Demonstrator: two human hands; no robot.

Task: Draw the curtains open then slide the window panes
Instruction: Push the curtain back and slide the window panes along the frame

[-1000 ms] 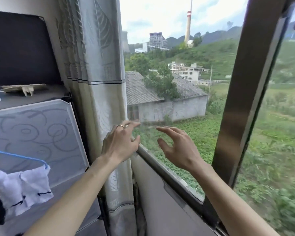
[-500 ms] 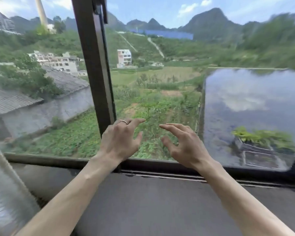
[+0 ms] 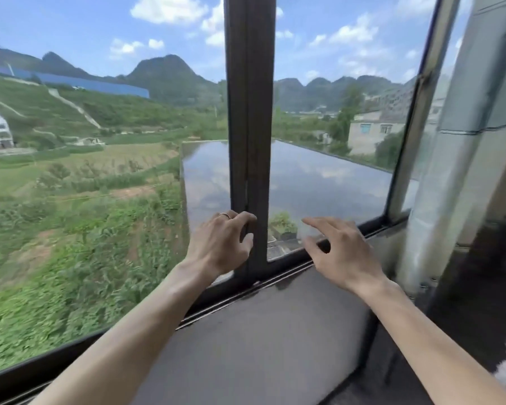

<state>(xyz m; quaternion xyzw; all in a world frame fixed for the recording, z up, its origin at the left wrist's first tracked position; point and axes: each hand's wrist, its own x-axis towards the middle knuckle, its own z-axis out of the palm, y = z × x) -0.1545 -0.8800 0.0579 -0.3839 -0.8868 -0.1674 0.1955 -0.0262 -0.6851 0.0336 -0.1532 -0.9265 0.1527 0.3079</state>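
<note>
A dark upright window frame post (image 3: pixel 250 112) stands in the middle of the view, between two glass panes. My left hand (image 3: pixel 221 244), with a ring on one finger, rests against the lower part of that post, its fingers curled onto the edge. My right hand (image 3: pixel 341 252) hovers open to the right, fingers spread in front of the right pane (image 3: pixel 333 156), just above the bottom track (image 3: pixel 289 270). A pale grey curtain (image 3: pixel 462 171) hangs drawn aside at the far right.
A grey windowsill ledge (image 3: pixel 260 331) runs below the track. A second lighter frame post (image 3: pixel 415 127) stands near the curtain. Outside lie green fields, a water-covered flat roof, buildings and hills.
The view has swung right, from the left curtain past one frame post to this one. My left hand has come onto the post; the right hand stays open beside it.
</note>
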